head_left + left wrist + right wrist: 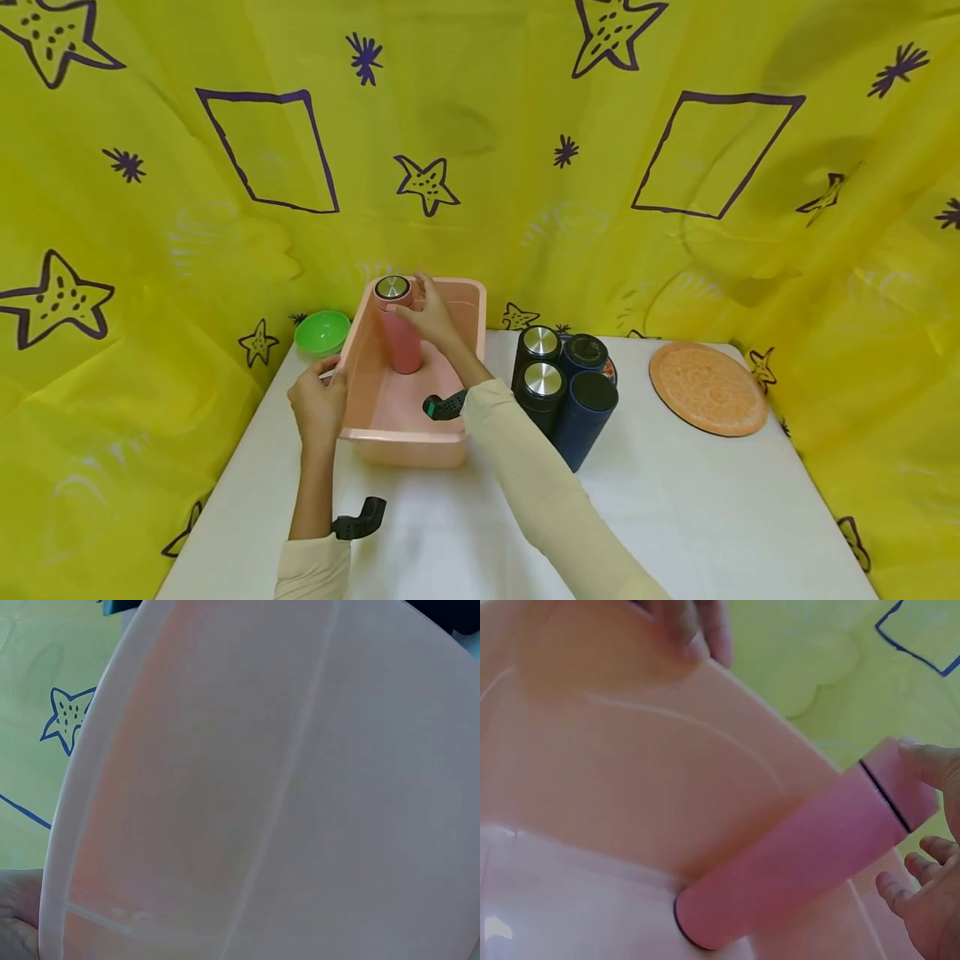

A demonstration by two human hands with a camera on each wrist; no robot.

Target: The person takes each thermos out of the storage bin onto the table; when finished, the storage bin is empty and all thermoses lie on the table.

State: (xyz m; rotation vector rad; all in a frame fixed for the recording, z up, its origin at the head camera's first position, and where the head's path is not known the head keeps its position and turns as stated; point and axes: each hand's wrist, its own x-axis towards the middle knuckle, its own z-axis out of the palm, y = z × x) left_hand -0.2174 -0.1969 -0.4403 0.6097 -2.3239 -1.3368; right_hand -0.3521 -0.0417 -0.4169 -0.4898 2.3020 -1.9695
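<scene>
A pink bottle (402, 342) with a silver-topped lid stands inside a peach plastic basin (408, 452), near its back left. In the right wrist view the bottle (780, 862) looks tilted, its base on the basin floor. The right hand (433, 315) is at the bottle's upper end; its thumb touches the lid part while the other fingers (922, 866) are spread a little apart from the bottle. My left hand (318, 404) grips the basin's left rim, fingers curled over it. The left wrist view is mostly filled by the basin wall (187, 787).
Several dark bottles (542, 387) stand close together right of the basin. A green bowl (322, 332) sits at the back left. An orange round board (708, 389) lies at the right of the white table (675, 517). Yellow patterned sheeting (510, 125) surrounds the table.
</scene>
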